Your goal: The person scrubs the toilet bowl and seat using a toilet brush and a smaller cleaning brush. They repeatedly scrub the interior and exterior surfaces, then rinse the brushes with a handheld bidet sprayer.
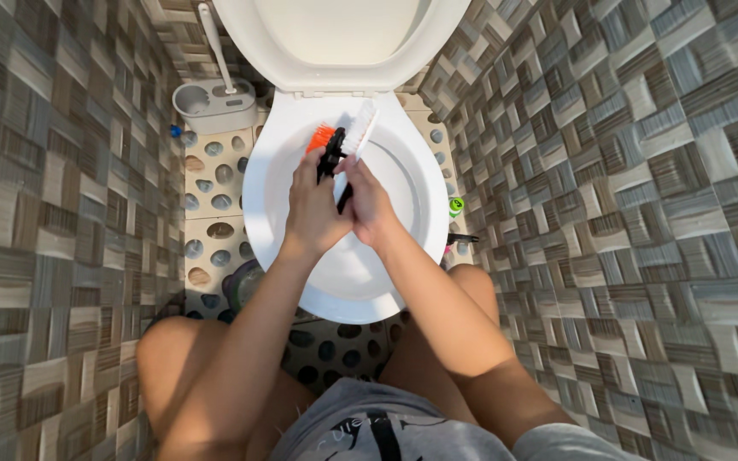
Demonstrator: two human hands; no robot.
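- left hand [313, 213] over the toilet bowl [258, 183], fingers curled shut round the black handle of an orange-bristled brush [325, 138]; bristle head pokes out above the fist, over the rear part of the bowl
- right hand [371, 209] touching the left one, fingers wrapped on the dark handle of a white-bristled brush [359, 128]; head tilts up toward the raised lid [335, 43]
- both brushes cross just above the hands, held clear of the bowl surface, not touching porcelain as far as visible
- judgement on technique: two handles bunched this close will knock together; separate the hands a little and keep each grip firm near the mid-handle for control; angle bristles down at the bowl, not up at the lid
- toilet brush holder [211, 102], white, on the floor left of the bowl, its long handle upright
- small green-capped item [455, 206] on the floor right of the bowl
- person squats in front of the bowl, knees either side
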